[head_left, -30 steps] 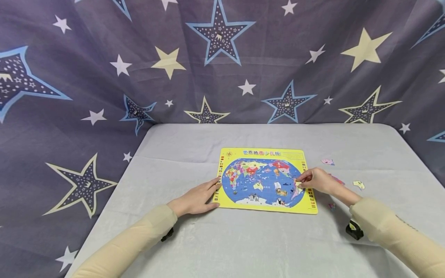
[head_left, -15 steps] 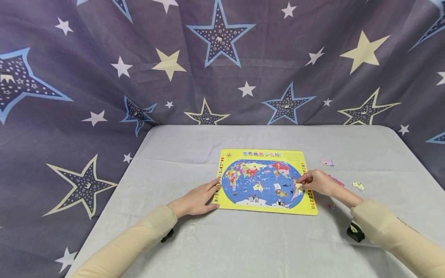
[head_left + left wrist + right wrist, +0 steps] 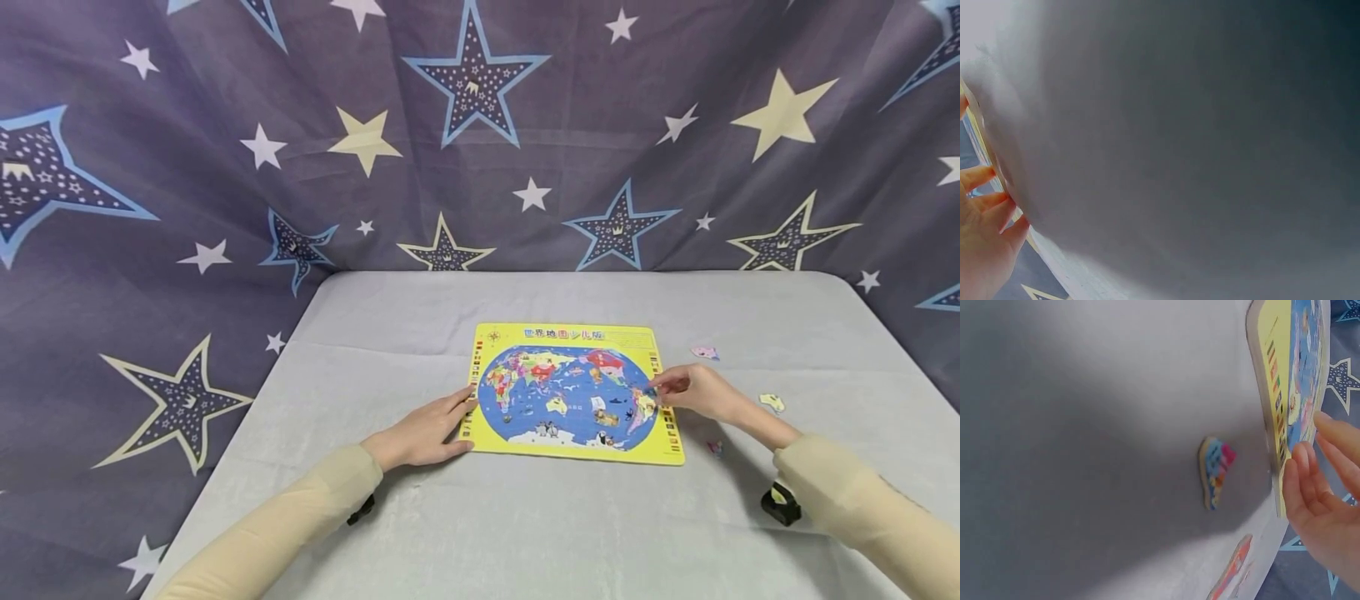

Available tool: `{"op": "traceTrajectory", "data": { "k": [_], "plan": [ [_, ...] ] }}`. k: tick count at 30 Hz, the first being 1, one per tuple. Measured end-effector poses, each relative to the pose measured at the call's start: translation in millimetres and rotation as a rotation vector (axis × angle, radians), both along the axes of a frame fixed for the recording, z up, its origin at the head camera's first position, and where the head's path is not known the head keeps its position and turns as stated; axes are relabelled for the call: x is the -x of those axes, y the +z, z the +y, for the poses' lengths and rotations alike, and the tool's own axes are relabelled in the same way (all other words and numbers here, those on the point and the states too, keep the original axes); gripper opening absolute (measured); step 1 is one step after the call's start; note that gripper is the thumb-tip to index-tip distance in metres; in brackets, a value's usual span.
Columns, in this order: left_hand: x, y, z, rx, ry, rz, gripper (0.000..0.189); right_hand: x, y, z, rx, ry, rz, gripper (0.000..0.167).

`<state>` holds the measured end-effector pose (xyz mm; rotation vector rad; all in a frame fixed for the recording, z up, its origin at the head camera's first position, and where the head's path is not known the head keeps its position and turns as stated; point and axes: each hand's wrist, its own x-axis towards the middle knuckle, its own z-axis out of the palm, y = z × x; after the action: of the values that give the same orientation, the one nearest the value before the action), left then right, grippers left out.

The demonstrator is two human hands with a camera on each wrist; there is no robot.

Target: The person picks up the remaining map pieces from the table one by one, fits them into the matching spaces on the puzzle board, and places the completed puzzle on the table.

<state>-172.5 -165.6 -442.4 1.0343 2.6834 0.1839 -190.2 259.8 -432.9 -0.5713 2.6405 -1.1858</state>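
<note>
A yellow-bordered world-map puzzle board [image 3: 495, 442] lies flat on the table. My left hand [image 3: 427, 429] rests at its left edge with fingers spread, seen also at the left of the left wrist view. Over the board's right side is my right hand [image 3: 697, 392], its fingertips by the yellow and pink South America piece [image 3: 643, 408]. In the right wrist view my right hand [image 3: 1329, 500] shows a gap between its fingers, and no piece is visible in it. The fingertips' exact contact with the board cannot be made out.
Loose puzzle pieces lie right of the board: a pink one [image 3: 705, 353], a yellow one [image 3: 772, 403] and a small multicoloured one [image 3: 715, 449]. A red piece [image 3: 1232, 569] shows in the right wrist view. A star-patterned curtain [image 3: 525, 233] hangs behind the grey-covered table [image 3: 570, 533].
My right hand has shifted slightly right, its fingers coming off the South America piece and uncovering more of it. The left hand has stayed at the board's edge.
</note>
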Motion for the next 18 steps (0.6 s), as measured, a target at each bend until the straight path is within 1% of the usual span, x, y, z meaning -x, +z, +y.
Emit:
{"op": "traceTrajectory", "data": {
  "k": [2, 5, 8, 9, 12, 18],
  "plan": [
    [0.0, 0.2, 0.1, 0.000, 0.000, -0.003, 0.066, -1.4, -0.9, 1.4, 0.047, 0.055, 0.031, 0.019],
    [0.0, 0.5, 0.0, 0.001, 0.001, -0.006, 0.066, -2.6, -2.9, 0.9, 0.049, 0.102, 0.048, 0.020],
    [0.1, 0.8, 0.1, 0.000, -0.002, -0.005, 0.066, -3.2, -5.2, -1.7, -0.017, 0.110, 0.052, 0.024],
    [0.2, 0.8, 0.2, 0.001, -0.003, -0.004, 0.066, -3.3, -5.6, -2.9, -0.053, 0.095, 0.039, 0.026],
    [0.3, 0.6, 0.3, 0.002, -0.003, -0.002, 0.067, -3.5, -6.6, -5.6, -0.099, 0.100, 0.044, 0.028],
    [0.5, -0.6, 0.2, 0.003, 0.000, -0.001, 0.067, -3.6, -5.8, -7.4, -0.121, 0.100, 0.046, 0.027]
  ]
}}
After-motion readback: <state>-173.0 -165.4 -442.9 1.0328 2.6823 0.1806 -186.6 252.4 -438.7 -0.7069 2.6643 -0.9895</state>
